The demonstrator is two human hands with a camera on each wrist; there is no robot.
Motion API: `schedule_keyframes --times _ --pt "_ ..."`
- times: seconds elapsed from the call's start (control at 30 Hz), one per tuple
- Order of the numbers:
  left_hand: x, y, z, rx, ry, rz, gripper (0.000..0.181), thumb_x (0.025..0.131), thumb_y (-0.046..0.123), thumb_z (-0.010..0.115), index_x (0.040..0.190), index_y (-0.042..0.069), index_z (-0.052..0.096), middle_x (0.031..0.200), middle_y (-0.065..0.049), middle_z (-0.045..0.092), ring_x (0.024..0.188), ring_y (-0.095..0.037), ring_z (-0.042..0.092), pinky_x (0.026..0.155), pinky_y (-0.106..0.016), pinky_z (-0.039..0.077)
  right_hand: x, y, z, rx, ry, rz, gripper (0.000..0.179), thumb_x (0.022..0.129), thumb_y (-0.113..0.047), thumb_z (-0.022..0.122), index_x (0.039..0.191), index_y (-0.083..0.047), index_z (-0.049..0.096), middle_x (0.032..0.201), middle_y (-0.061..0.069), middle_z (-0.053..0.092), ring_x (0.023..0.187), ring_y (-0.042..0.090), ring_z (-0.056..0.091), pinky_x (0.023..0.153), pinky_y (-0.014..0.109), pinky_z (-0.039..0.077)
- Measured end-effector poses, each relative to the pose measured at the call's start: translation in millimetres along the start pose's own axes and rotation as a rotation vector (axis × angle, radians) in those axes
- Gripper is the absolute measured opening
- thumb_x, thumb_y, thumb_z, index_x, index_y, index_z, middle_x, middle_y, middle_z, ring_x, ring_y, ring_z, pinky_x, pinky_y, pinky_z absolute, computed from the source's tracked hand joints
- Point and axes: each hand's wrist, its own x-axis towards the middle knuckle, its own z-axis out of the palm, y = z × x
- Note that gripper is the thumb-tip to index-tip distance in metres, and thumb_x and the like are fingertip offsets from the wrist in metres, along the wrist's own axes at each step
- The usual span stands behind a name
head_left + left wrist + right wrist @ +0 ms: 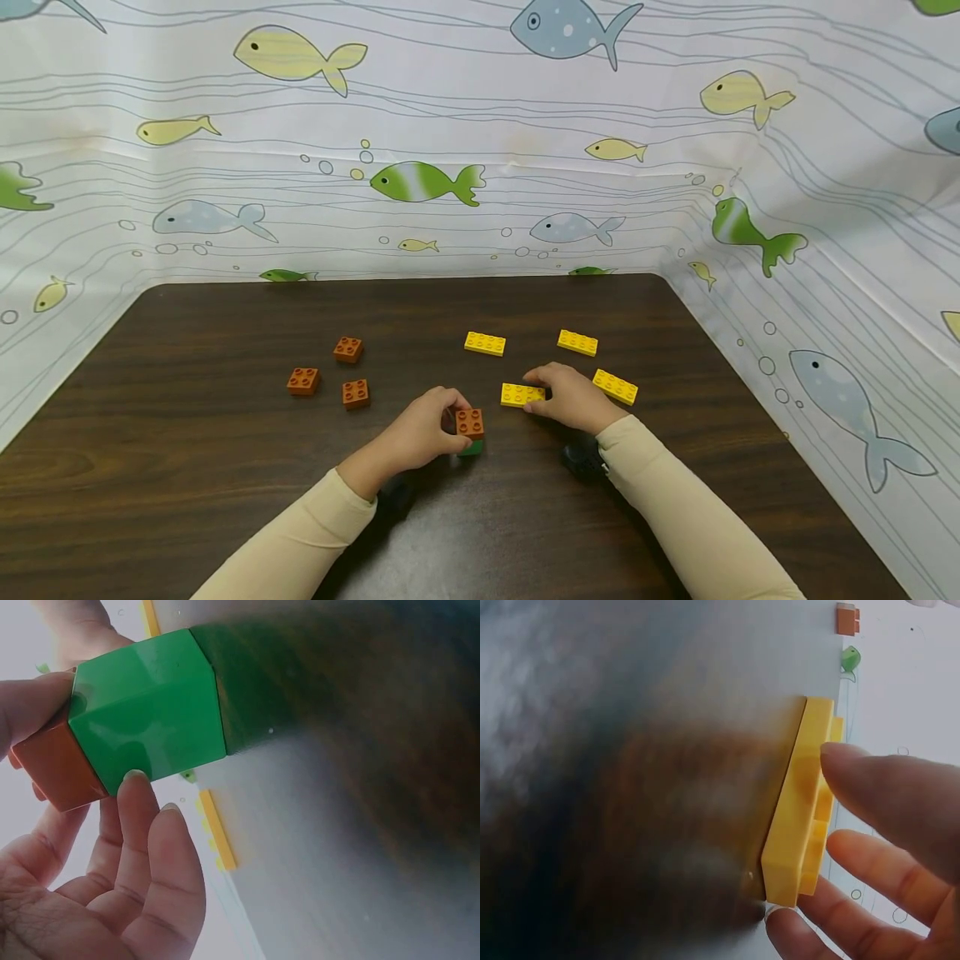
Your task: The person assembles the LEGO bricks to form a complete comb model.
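My left hand (418,433) holds an orange-brown toy brick (469,423) stacked on a green brick (150,712). In the left wrist view the thumb lies along the stack on one side and fingertips touch the green brick on the other; its lower end meets the table. At the right, my right hand (572,400) is around the right end of a yellow studded brick (516,395) lying flat. Its thumb is at the near edge and its fingers are at the far side and end. Whether they press on the yellow brick (791,825) cannot be told.
Three loose orange-brown bricks (303,381) lie on the left of the dark wood table (187,467). Further yellow bricks lie behind the hands (485,343) and to the right (615,387). A fish-patterned curtain (435,100) encloses the back and sides.
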Motion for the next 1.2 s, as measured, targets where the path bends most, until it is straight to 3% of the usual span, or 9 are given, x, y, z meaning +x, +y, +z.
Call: schedule_keyframes --times 0.53,0.87,1.2 --pt "2.5 -3.4 0.1 -0.012 -0.007 0.012 0.033 0.083 0.009 0.075 0.111 0.003 0.059 0.105 -0.009 0.053 0.082 -0.018 0.051 0.069 -0.031 0.046 4.5 -5 0 -0.131 -0.023 0.002 0.041 0.086 -0.023 0.074 0.123 -0.007 0.066 0.118 0.007 0.062 0.108 0.025 0.057 0.093 0.041 0.047" --pt "2.6 -4.6 1.2 -0.012 -0.009 0.012 0.033 0.083 0.009 0.075 0.111 0.003 0.058 0.102 -0.008 0.052 0.082 -0.018 0.051 0.069 -0.032 0.046 4.8 -6 1 -0.115 -0.03 -0.001 0.039 0.086 -0.023 0.073 0.121 -0.006 0.066 0.115 0.008 0.062 0.104 0.023 0.058 0.092 0.041 0.047" --pt "3.4 -4.2 0.3 0.0 -0.005 0.005 0.033 0.082 0.01 0.075 0.11 0.004 0.059 0.101 -0.008 0.053 0.083 -0.018 0.051 0.07 -0.032 0.046 2.5 -16 -1 -0.019 -0.022 -0.028 0.039 0.087 -0.023 0.073 0.122 -0.007 0.064 0.114 0.005 0.059 0.095 0.017 0.055 0.09 0.038 0.047"
